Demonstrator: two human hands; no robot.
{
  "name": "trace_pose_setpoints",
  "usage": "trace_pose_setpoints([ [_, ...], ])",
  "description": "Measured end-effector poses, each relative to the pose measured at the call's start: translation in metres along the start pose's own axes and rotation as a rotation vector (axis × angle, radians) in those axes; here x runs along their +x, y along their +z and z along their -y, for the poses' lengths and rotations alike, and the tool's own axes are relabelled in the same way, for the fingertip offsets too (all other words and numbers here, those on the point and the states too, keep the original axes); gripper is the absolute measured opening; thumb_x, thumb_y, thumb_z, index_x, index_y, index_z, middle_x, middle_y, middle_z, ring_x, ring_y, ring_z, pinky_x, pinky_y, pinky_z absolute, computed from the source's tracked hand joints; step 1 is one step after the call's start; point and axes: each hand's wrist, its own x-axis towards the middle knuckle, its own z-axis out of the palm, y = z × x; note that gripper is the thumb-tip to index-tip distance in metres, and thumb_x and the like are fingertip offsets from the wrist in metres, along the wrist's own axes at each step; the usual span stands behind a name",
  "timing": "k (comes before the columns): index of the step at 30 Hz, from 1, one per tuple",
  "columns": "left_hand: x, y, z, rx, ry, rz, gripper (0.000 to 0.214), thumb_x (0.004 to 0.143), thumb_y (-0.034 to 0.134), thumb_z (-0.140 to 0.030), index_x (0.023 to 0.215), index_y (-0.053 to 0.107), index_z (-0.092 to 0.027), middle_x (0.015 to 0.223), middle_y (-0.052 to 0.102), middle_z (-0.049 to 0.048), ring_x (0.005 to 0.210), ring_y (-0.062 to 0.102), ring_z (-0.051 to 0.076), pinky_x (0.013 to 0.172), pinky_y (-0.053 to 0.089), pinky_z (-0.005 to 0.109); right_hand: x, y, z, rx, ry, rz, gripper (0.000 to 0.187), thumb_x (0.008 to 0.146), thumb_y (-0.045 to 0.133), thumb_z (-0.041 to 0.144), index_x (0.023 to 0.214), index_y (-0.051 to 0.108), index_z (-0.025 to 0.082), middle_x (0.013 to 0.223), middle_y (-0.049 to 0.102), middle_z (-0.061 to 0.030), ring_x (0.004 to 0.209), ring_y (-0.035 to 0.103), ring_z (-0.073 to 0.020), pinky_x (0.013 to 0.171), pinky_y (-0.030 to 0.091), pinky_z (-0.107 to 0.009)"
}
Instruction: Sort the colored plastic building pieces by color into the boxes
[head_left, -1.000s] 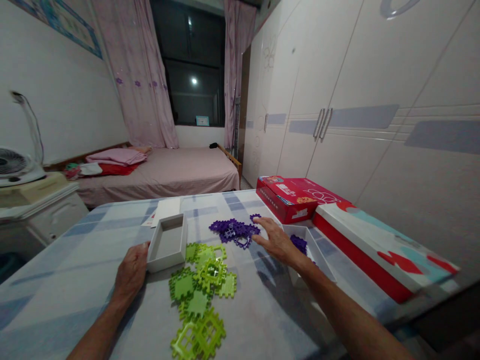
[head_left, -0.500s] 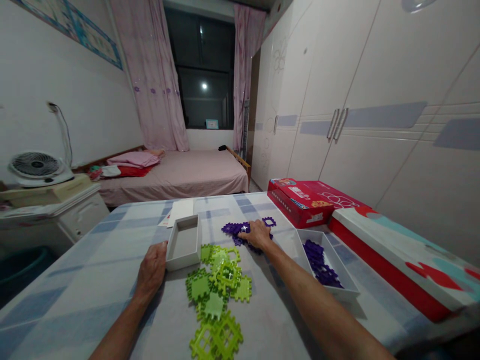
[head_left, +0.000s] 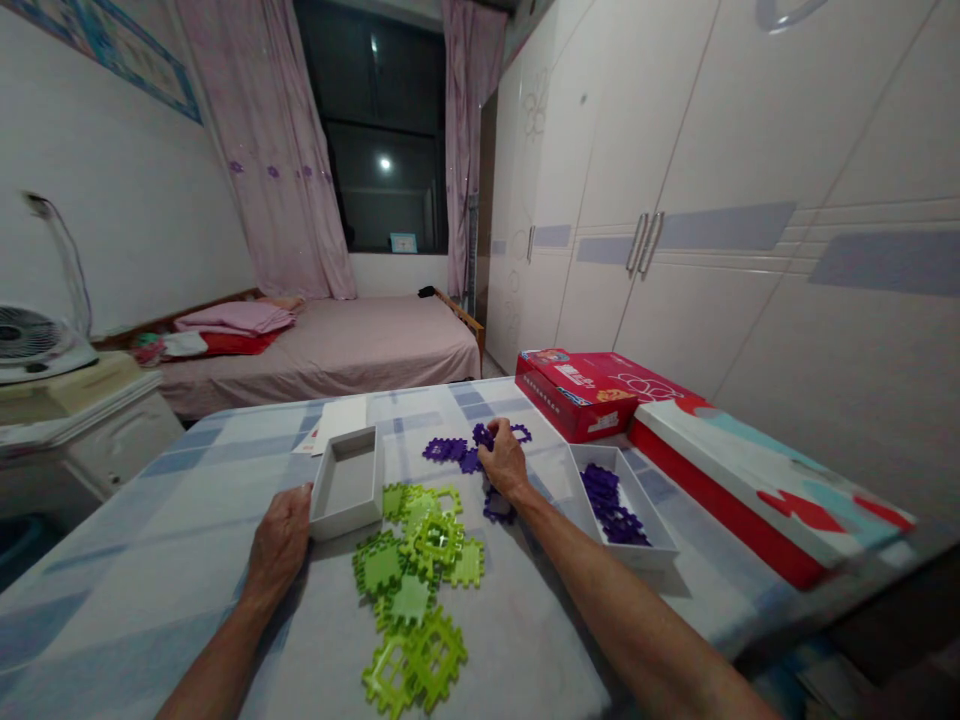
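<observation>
My right hand (head_left: 504, 460) reaches across the table and closes its fingers on purple interlocking tiles (head_left: 448, 451) in a small pile. More purple tiles lie in a white tray (head_left: 643, 552) to the right of that arm. My left hand (head_left: 281, 542) rests curled against the near corner of an empty white tray (head_left: 345, 483). Green tiles (head_left: 415, 575) are scattered between my two arms, several joined together.
The table has a blue and white checked cloth (head_left: 135, 570). A red box (head_left: 589, 394) and a long red and white box (head_left: 757, 480) sit at the right by the wardrobe. White paper (head_left: 337, 418) lies behind the empty tray. A fan (head_left: 30, 340) and a bed stand beyond.
My right hand moved from the tray side onto the purple pile and closed on the tiles, lifting slightly. My left hand stayed at the empty tray. The camera shifted a little.
</observation>
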Motion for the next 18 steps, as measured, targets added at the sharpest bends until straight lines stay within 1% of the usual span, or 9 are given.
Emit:
trace_pose_setpoints([
  [3, 0.001, 0.0, 0.002, 0.02, -0.011, 0.011, 0.044, 0.081, 0.029, -0.055, 0.081, 0.059, -0.022, 0.09, 0.064, 0.0089, 0.086, 0.059, 0.024, 0.079, 0.048, 0.037, -0.004, -0.037, 0.006, 0.049, 0.012, -0.078, 0.032, 0.076, 0.046, 0.02, 0.108, 0.043, 0.017, 0.104, 0.061, -0.0077, 0.095, 0.059, -0.0176, 0.087, 0.044, -0.029],
  [5, 0.001, 0.001, 0.002, 0.025, -0.015, 0.027, 0.046, 0.081, 0.028, -0.055, 0.082, 0.059, -0.021, 0.093, 0.064, 0.0103, 0.089, 0.06, 0.026, 0.08, 0.048, 0.039, -0.01, -0.073, 0.001, 0.089, 0.002, -0.12, 0.034, 0.075, 0.048, 0.025, 0.108, 0.045, 0.018, 0.104, 0.062, -0.0073, 0.095, 0.06, -0.0185, 0.088, 0.045, -0.031],
  [7, 0.001, 0.001, 0.002, 0.021, -0.006, 0.033, 0.047, 0.082, 0.026, -0.055, 0.083, 0.058, -0.021, 0.097, 0.063, 0.012, 0.094, 0.059, 0.027, 0.085, 0.047, 0.041, -0.018, -0.114, -0.013, 0.132, -0.004, -0.152, 0.037, 0.072, 0.052, 0.029, 0.107, 0.049, 0.018, 0.102, 0.064, -0.0061, 0.092, 0.061, -0.0205, 0.086, 0.046, -0.034],
  [9, 0.001, 0.001, 0.002, 0.024, -0.005, 0.032, 0.047, 0.081, 0.026, -0.055, 0.083, 0.057, -0.02, 0.099, 0.062, 0.0132, 0.097, 0.058, 0.029, 0.088, 0.046, 0.043, -0.029, -0.149, -0.034, 0.111, 0.014, -0.122, 0.038, 0.069, 0.054, 0.031, 0.105, 0.053, 0.019, 0.097, 0.065, -0.0053, 0.087, 0.062, -0.0207, 0.081, 0.048, -0.034],
  [11, 0.002, 0.002, 0.003, 0.033, -0.005, 0.039, 0.048, 0.081, 0.024, -0.056, 0.083, 0.057, -0.02, 0.099, 0.062, 0.014, 0.097, 0.058, 0.029, 0.089, 0.046, 0.044, -0.04, -0.174, -0.056, 0.062, 0.021, -0.004, 0.036, 0.068, 0.055, 0.031, 0.102, 0.056, 0.018, 0.095, 0.066, -0.0059, 0.085, 0.062, -0.0208, 0.078, 0.048, -0.033],
  [13, 0.002, 0.003, 0.005, 0.042, -0.004, 0.043, 0.049, 0.082, 0.023, -0.055, 0.086, 0.057, -0.02, 0.099, 0.061, 0.0142, 0.098, 0.058, 0.03, 0.09, 0.046, 0.044, -0.051, -0.188, -0.076, 0.016, 0.015, 0.157, 0.034, 0.068, 0.055, 0.03, 0.099, 0.058, 0.017, 0.093, 0.067, -0.0063, 0.084, 0.062, -0.0212, 0.075, 0.049, -0.033],
  [15, 0.004, 0.005, 0.01, 0.042, 0.015, 0.037, 0.048, 0.083, 0.023, -0.054, 0.09, 0.057, -0.02, 0.1, 0.061, 0.0139, 0.1, 0.057, 0.03, 0.091, 0.045, 0.044, -0.059, -0.192, -0.089, -0.021, 0.016, 0.297, 0.033, 0.069, 0.056, 0.031, 0.099, 0.061, 0.017, 0.092, 0.067, -0.0061, 0.08, 0.063, -0.0208, 0.072, 0.049, -0.033],
  [17, 0.005, 0.006, 0.017, 0.036, 0.049, 0.027, 0.048, 0.084, 0.024, -0.054, 0.092, 0.057, -0.021, 0.1, 0.061, 0.0135, 0.1, 0.057, 0.029, 0.092, 0.045, 0.043, -0.062, -0.191, -0.095, -0.056, 0.022, 0.318, 0.033, 0.072, 0.058, 0.035, 0.1, 0.062, 0.017, 0.094, 0.067, -0.0071, 0.078, 0.062, -0.0201, 0.071, 0.05, -0.033],
  [18, 0.006, 0.007, 0.02, 0.029, 0.075, 0.023, 0.047, 0.084, 0.024, -0.054, 0.092, 0.057, -0.021, 0.099, 0.061, 0.0132, 0.101, 0.057, 0.029, 0.092, 0.044, 0.042, -0.062, -0.189, -0.095, -0.066, 0.026, 0.276, 0.034, 0.073, 0.058, 0.037, 0.101, 0.062, 0.017, 0.096, 0.067, -0.008, 0.079, 0.062, -0.0198, 0.072, 0.05, -0.033],
])
